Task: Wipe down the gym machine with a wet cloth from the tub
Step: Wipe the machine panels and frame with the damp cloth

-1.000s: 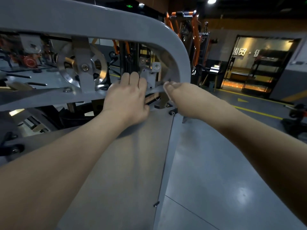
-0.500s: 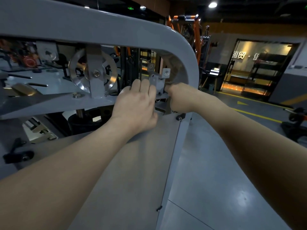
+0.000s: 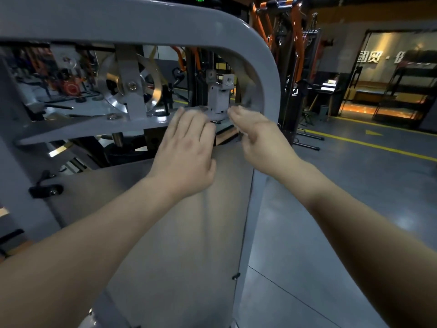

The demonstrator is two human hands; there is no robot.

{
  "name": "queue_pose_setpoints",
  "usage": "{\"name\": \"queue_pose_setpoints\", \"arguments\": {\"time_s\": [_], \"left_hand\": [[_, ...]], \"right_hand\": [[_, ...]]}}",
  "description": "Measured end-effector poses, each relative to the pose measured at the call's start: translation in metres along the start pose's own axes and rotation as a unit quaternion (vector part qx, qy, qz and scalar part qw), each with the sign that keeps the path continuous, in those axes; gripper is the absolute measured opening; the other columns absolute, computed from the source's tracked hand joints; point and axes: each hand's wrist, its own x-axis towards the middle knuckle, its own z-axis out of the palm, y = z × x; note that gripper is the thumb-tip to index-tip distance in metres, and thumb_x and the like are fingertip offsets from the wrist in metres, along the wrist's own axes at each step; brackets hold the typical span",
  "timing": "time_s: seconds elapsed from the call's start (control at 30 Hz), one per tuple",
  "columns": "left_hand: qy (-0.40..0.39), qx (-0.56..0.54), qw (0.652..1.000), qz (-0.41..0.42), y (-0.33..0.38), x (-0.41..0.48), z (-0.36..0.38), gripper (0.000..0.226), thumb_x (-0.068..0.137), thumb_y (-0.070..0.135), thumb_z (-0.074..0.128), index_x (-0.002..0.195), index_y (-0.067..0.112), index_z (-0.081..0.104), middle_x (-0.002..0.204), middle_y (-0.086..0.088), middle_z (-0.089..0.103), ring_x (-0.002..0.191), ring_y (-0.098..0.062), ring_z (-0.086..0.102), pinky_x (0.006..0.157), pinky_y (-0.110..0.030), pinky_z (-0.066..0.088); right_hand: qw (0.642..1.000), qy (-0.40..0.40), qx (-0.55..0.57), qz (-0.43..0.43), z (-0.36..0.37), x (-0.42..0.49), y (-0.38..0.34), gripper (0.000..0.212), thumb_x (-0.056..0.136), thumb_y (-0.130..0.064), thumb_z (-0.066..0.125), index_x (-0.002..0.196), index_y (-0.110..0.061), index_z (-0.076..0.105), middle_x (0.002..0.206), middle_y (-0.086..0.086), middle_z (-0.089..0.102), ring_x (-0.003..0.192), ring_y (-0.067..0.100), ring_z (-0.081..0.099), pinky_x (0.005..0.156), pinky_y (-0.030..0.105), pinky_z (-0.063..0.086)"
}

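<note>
The grey gym machine (image 3: 165,22) fills the left and centre, with its curved top tube arching over a flat plate (image 3: 82,129) and a small bolted bracket (image 3: 218,95). My left hand (image 3: 186,157) lies flat with fingers stretched onto the plate's edge, just left of the bracket. My right hand (image 3: 260,138) is curled by the bracket's right side, inside the tube's bend. Only a pale blurred scrap of the cloth (image 3: 246,101) shows at its fingertips. The tub is out of view.
A shiny pulley wheel (image 3: 132,86) sits behind the plate at the left. The machine's flat grey side panel (image 3: 189,233) drops below my hands. Orange-framed machines (image 3: 295,31) stand behind. Polished floor with yellow lines (image 3: 366,143) stretches to the right.
My view has shifted, so the frame sits further right and lower. My left hand has flattened and slid down onto the plate's edge. My right hand stays curled by the bracket.
</note>
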Motion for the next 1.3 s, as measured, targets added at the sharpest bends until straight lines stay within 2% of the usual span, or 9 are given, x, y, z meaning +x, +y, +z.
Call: {"name": "queue_pose_setpoints", "arguments": {"time_s": [0.1, 0.23, 0.33, 0.47, 0.67, 0.83, 0.97, 1.17, 1.3], "left_hand": [[-0.014, -0.032, 0.999, -0.025, 0.005, -0.024, 0.0, 0.043, 0.077, 0.027, 0.043, 0.111, 0.006, 0.058, 0.114, -0.011, 0.055, 0.117, -0.035, 0.049, 0.112, -0.045, 0.033], [-0.017, -0.022, 0.994, -0.104, -0.004, -0.049, 0.01, 0.05, 0.075, 0.026, 0.048, 0.119, 0.004, 0.057, 0.118, -0.011, 0.054, 0.118, -0.034, 0.047, 0.11, -0.044, 0.033], [-0.025, -0.003, 0.99, -0.141, -0.012, -0.062, 0.014, 0.064, 0.075, 0.026, 0.047, 0.134, 0.001, 0.052, 0.13, -0.015, 0.053, 0.126, -0.035, 0.044, 0.119, -0.049, 0.028], [-0.059, 0.002, 0.991, -0.121, -0.015, -0.072, 0.013, 0.079, 0.076, 0.031, 0.038, 0.147, -0.002, 0.042, 0.144, -0.016, 0.048, 0.136, -0.034, 0.041, 0.125, -0.045, 0.021], [-0.061, -0.05, 0.991, -0.11, -0.027, -0.086, 0.005, 0.081, 0.075, 0.031, 0.043, 0.15, 0.0, 0.038, 0.151, -0.014, 0.043, 0.144, -0.03, 0.034, 0.127, -0.042, 0.016], [0.005, -0.065, 0.983, -0.173, -0.045, -0.119, -0.011, 0.071, 0.076, 0.02, 0.058, 0.142, -0.002, 0.046, 0.145, -0.017, 0.044, 0.143, -0.035, 0.031, 0.129, -0.047, 0.005], [0.014, -0.061, 0.98, -0.19, -0.068, -0.136, -0.024, 0.066, 0.076, 0.018, 0.057, 0.138, -0.003, 0.049, 0.137, -0.019, 0.048, 0.135, -0.038, 0.038, 0.126, -0.049, 0.016], [0.005, -0.087, 0.977, -0.193, -0.085, -0.146, -0.022, 0.058, 0.074, 0.021, 0.051, 0.128, 0.0, 0.054, 0.123, -0.015, 0.052, 0.119, -0.037, 0.047, 0.109, -0.041, 0.033], [0.021, -0.105, 0.973, -0.204, -0.077, -0.144, -0.018, 0.059, 0.073, 0.019, 0.048, 0.128, -0.003, 0.053, 0.123, -0.017, 0.051, 0.122, -0.039, 0.045, 0.119, -0.044, 0.028]], "right_hand": [[0.997, 0.045, 0.044, 0.036, 0.008, -0.037, 0.001, 0.057, 0.089, 0.016, 0.045, 0.144, 0.002, 0.053, 0.142, 0.014, 0.06, 0.142, 0.028, 0.047, 0.12, 0.023, 0.027], [0.985, 0.143, 0.068, 0.069, 0.022, -0.044, 0.014, 0.058, 0.087, 0.015, 0.041, 0.144, 0.006, 0.051, 0.137, 0.016, 0.062, 0.141, 0.031, 0.045, 0.12, 0.012, 0.02], [0.989, 0.124, 0.03, 0.072, 0.044, -0.036, 0.014, 0.061, 0.085, 0.016, 0.041, 0.145, 0.008, 0.049, 0.146, 0.024, 0.052, 0.142, 0.04, 0.042, 0.123, 0.027, 0.023], [0.99, 0.106, -0.051, 0.08, 0.077, -0.033, 0.001, 0.063, 0.084, -0.005, 0.026, 0.138, 0.011, 0.053, 0.138, 0.027, 0.057, 0.135, 0.045, 0.047, 0.12, 0.049, 0.035], [0.99, 0.105, -0.086, 0.044, 0.092, -0.032, -0.059, 0.062, 0.085, -0.009, 0.026, 0.136, 0.012, 0.055, 0.133, 0.026, 0.061, 0.131, 0.041, 0.049, 0.119, 0.042, 0.034], [0.989, 0.075, -0.109, 0.06, 0.095, -0.031, -0.087, 0.06, 0.086, -0.008, 0.03, 0.137, 0.014, 0.052, 0.136, 0.029, 0.058, 0.134, 0.044, 0.048, 0.121, 0.047, 0.034], [0.989, 0.061, -0.117, 0.072, 0.101, -0.033, -0.101, 0.064, 0.089, -0.012, 0.023, 0.143, 0.014, 0.045, 0.144, 0.029, 0.051, 0.141, 0.043, 0.041, 0.122, 0.05, 0.032], [0.987, 0.042, -0.134, 0.081, 0.114, -0.032, -0.122, 0.06, 0.093, -0.003, 0.036, 0.151, 0.012, 0.035, 0.157, 0.028, 0.037, 0.151, 0.041, 0.028, 0.127, 0.044, 0.02], [0.99, 0.038, -0.115, 0.07, 0.114, -0.034, -0.125, 0.061, 0.093, -0.005, 0.034, 0.151, 0.01, 0.036, 0.158, 0.026, 0.037, 0.152, 0.04, 0.027, 0.127, 0.044, 0.02]]}}
